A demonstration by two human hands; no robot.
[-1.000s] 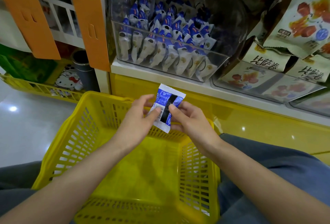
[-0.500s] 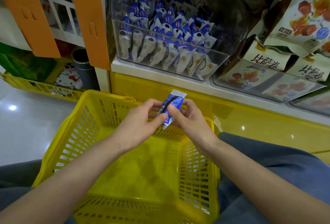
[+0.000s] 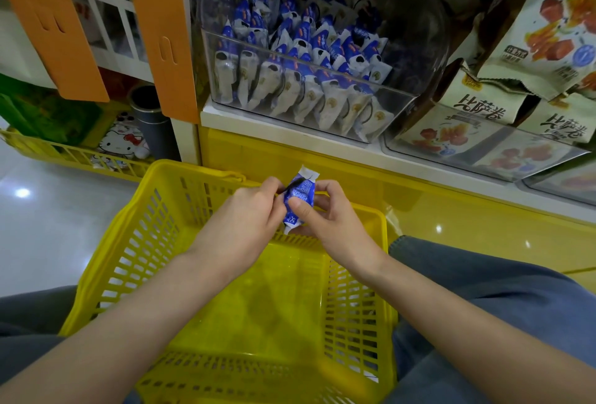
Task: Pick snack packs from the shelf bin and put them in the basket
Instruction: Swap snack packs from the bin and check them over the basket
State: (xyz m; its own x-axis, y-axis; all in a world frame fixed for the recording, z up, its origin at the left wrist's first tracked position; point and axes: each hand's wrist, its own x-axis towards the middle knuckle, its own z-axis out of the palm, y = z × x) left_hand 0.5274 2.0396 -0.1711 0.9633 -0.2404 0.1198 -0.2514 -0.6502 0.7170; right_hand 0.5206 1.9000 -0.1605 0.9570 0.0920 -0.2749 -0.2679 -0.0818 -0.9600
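A small blue-and-white snack pack [image 3: 300,194] is held between both hands above the far rim of the yellow basket [image 3: 135,242]. My left hand [image 3: 245,220] pinches its left edge and my right hand [image 3: 325,213] grips it with the thumb across its front. The pack stands nearly upright, turned edge-on. The basket's floor shows no packs. Above, a clear shelf bin [image 3: 393,107] holds several rows of the same blue-and-white packs [image 3: 300,74].
To the right, a second clear bin [image 3: 483,158] holds larger white snack bags. Orange panels [image 3: 161,32] hang at the left. A low yellow rack [image 3: 64,155] with a cartoon-cat item and a dark cylinder [image 3: 151,120] stands left of the shelf. My knees flank the basket.
The pack has turned from facing me to nearly edge-on and has come down slightly toward the basket rim. Both hands have closed in around it.
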